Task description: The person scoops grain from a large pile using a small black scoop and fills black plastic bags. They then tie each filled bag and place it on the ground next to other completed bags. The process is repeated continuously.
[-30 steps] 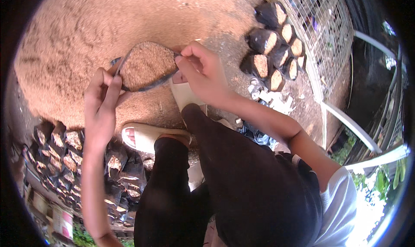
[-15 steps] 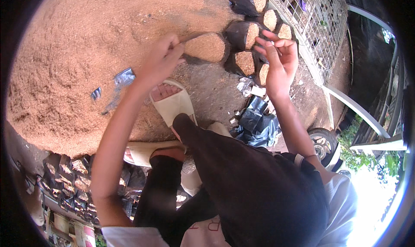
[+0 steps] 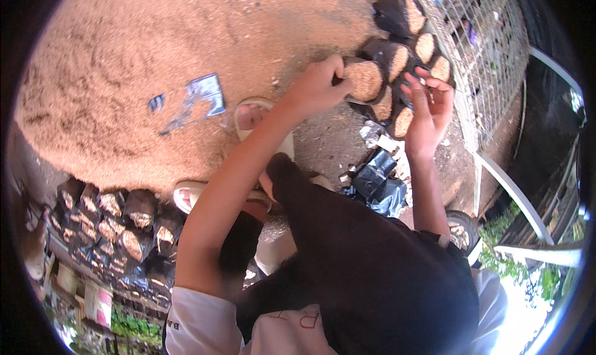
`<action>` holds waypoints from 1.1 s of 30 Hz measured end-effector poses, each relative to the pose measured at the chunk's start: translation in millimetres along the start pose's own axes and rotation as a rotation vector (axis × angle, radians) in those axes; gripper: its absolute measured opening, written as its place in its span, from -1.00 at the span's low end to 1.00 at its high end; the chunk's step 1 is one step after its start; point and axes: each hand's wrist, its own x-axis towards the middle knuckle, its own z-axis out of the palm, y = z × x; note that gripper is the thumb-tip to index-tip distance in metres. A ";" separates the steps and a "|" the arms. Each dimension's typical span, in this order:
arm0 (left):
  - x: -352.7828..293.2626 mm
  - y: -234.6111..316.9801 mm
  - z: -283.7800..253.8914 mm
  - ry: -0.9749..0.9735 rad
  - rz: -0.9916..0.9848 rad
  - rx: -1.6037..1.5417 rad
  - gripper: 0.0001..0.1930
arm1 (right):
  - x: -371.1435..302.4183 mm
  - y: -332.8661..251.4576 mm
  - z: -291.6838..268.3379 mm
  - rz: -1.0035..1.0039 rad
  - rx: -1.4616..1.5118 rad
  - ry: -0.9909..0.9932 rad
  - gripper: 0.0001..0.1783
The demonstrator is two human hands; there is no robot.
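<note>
My left hand (image 3: 324, 86) is closed at the near-left edge of a filled black bag (image 3: 364, 80), fingers curled over and the thumb tucked out of clear sight. I take this as a pinch on the rim, though I can't tell how much plastic I have. The bag sits just right of those fingers, its mouth facing up at me and its fill level with the rim.

My right hand (image 3: 431, 113) is half spread a little farther right, fingers loosely bent, with no grip on the bag. I see nothing held in it, but can't rule out something small between the fingertips. Just past it and to its left stand the other bags (image 3: 398, 63), close around mine, with the mesh panel (image 3: 496, 75) to its right. Black plastic (image 3: 375, 176) lies left of my right wrist, and the loose pile (image 3: 118, 75) spreads left of my left hand.

To do this well, I'd keep the bag upright and let its base rest squarely against its neighbours before loosening my fingers. Tugging one side of the rim could tip it and spill fill, so a steadying right palm would help.
</note>
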 end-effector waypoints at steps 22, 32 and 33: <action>-162.6 1.2 -209.4 0.476 -0.128 0.791 -0.67 | -4.1 -3.6 46.6 -0.075 -0.025 -0.180 -0.89; -261.2 59.0 -306.2 0.785 -0.304 -0.050 -0.46 | -42.0 -55.7 213.5 -0.209 -0.029 -0.780 -0.78; -267.6 64.3 -302.3 0.782 -0.303 -0.083 -0.41 | -49.0 -60.9 234.5 -0.303 -0.036 -0.862 -0.74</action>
